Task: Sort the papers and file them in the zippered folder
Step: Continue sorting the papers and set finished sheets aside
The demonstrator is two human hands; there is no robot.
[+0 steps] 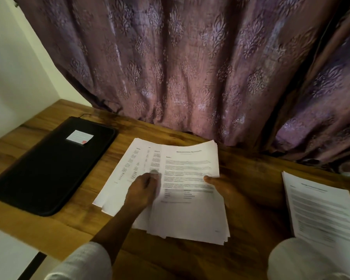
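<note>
Head view: the sorting step, I'd say. Just right of the closed zippered folder (49,168), the right hand (220,188) grips the paper stack (190,170), thumb on top. The left hand (143,188), fingers curled, pinches its top sheet's edge. Next, likely: peel that sheet cleanly toward the sorted pile (321,215), farthest from the folder.

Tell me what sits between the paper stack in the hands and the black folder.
Nothing visible does: only a strip of wooden table separates the paper stack from the zippered folder to its left. The folder itself lies closed, so it would likely need opening first.
</note>
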